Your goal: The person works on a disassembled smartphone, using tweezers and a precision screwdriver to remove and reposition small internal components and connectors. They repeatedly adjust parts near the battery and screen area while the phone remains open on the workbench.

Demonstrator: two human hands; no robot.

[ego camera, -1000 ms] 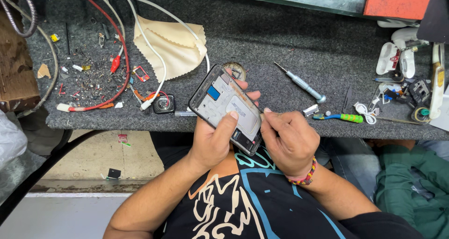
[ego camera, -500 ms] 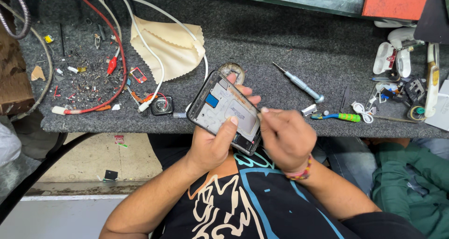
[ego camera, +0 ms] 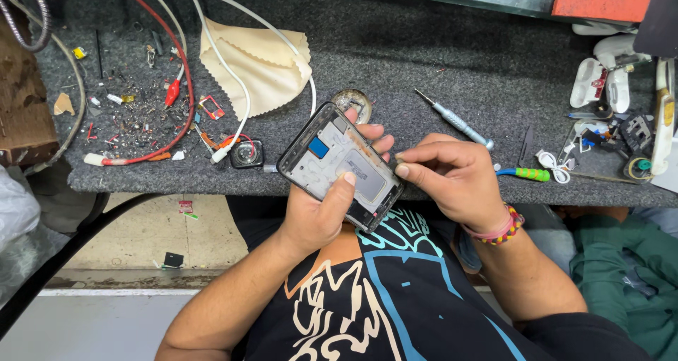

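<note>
— Clamped in the left hand is the opened phone frame: thumb pressed across its face, fingers wrapped behind its far edge, so that hand is closed firmly on it. It sits over the near edge of the grey bench mat, tilted with its top toward 10 o'clock.

— And compared with a second ago?

— The frame has swung a little flatter and sits slightly lower. The right hand has crept in; its pinched fingertips now touch the frame's 3 o'clock edge. Whether they hold anything tiny, I cannot tell. I'd judge the work on that edge is under way, not finished.

— Room to move?

— At 9 o'clock: red wire, white cable, a small round part, all near. At 12, a metal disc just beyond the fingers. At 2, the screwdriver; at 3, a green-handled tool. Toward 6, open space above the lap.
</note>
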